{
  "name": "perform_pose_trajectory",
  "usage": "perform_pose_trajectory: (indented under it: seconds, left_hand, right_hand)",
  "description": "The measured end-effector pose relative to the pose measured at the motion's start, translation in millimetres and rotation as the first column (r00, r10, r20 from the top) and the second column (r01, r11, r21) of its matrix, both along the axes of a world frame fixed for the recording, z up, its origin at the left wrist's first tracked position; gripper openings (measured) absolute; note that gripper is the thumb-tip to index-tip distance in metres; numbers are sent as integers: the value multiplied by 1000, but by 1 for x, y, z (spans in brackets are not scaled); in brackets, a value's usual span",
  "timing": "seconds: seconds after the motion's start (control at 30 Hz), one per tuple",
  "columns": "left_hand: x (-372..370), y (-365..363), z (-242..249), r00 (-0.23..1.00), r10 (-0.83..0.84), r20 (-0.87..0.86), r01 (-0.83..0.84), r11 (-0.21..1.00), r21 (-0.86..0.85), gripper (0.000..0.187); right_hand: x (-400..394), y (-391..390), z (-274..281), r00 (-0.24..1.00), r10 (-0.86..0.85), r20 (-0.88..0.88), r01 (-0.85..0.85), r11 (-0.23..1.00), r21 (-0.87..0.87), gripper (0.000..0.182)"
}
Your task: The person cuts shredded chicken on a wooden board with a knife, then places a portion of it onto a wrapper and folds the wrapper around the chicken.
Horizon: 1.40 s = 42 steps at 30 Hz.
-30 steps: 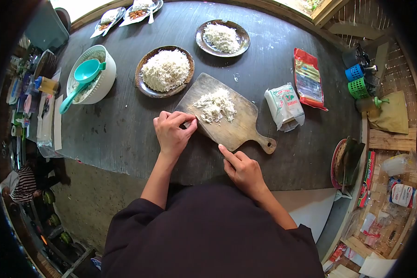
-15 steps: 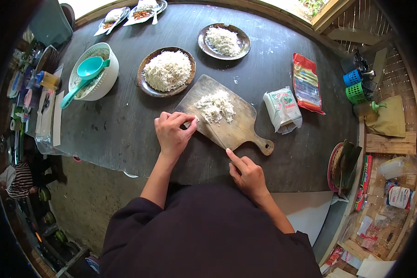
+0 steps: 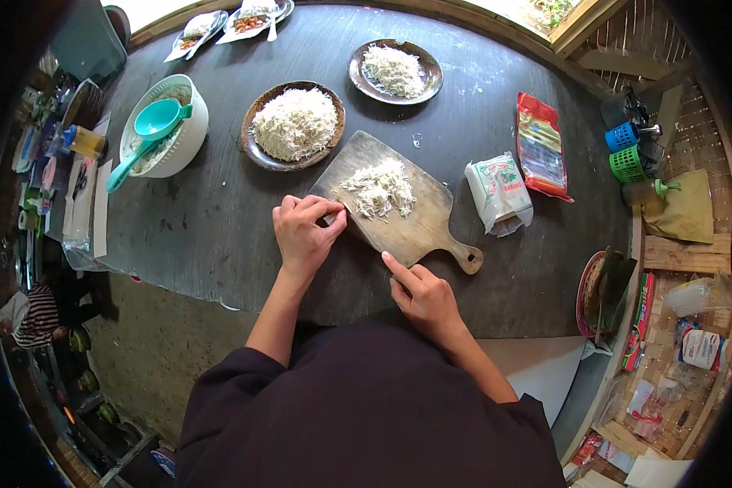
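A wooden cutting board [image 3: 428,218] lies on the dark table, its handle pointing toward the lower right. Shredded white food [image 3: 381,189] is heaped on the board. At the board's left edge, my left hand [image 3: 305,232] pinches a small pale piece of food [image 3: 330,218], mostly covered by the fingers. My right hand [image 3: 427,301] is closed around a knife [image 3: 372,241], index finger stretched along its back. The thin blade runs along the board's near edge toward my left fingertips. Its handle is hidden in my palm.
Beyond the board are two brown plates [image 3: 252,150] [image 3: 437,84] of white shreds. A white tub [image 3: 189,140] with a turquoise ladle [image 3: 156,120] stands at left. A white packet [image 3: 497,191] and a red packet [image 3: 540,146] lie at right. Served plates [image 3: 282,11] sit far back.
My right hand has shifted slightly left and upward with the knife, closer to my left hand. My left hand stays almost in place, pinching the pale piece.
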<state>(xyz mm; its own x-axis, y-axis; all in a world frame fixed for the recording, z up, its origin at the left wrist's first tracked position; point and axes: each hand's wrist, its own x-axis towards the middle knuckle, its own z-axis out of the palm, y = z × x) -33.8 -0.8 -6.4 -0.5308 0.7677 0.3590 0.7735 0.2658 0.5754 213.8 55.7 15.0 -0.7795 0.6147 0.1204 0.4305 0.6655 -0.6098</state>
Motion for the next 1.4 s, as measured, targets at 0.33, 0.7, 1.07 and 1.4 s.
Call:
perform_pose_trajectory:
  seconds: [0.33,0.7,1.07,1.4]
  left_hand:
    - [0,-1,-4,998,24,51,-27,999,43,10]
    - [1,0,-3,1000,8,-8,-7,999,40,8]
    - [0,-1,3,999,1,-38,-2,1000,-9,7]
    - [1,-1,-2,1000,4,10,-4,1000,15,9]
  right_hand:
    - [17,-4,4,1000,-9,21,9,1000,30,57]
    - [17,-3,4,1000,11,-27,-11,1000,18,57]
    - [-3,5,-12,999,25,-25,-23,997,69,58]
    - [27,-1,2,1000,-12,-26,13,999,39,57]
